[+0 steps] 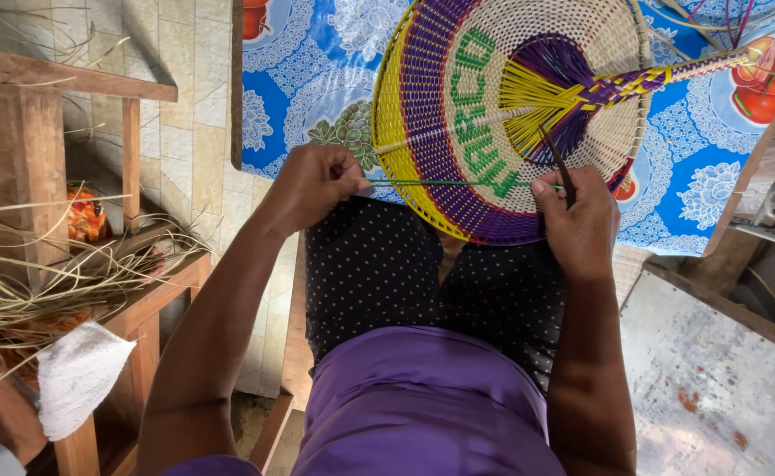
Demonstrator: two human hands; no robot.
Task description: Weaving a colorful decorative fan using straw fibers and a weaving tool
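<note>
A round woven hand fan (458, 123) rests on my lap, with purple and yellow bands, green woven letters and a braided handle (670, 75) pointing right. My left hand (312, 181) pinches one end of a thin green strip (445, 182) at the fan's lower left edge. My right hand (577, 220) holds the strip's other end together with a thin dark pointed tool (557, 159) against the fan's lower right rim. The strip is stretched straight between both hands.
A blue floral cloth (317, 79) lies under the fan. A wooden bench (141, 291) at left carries dry straw strands (52, 273) and a white cloth (79, 375). A worn metal sheet (714, 379) sits at lower right. Tiled floor (185, 115) shows beyond.
</note>
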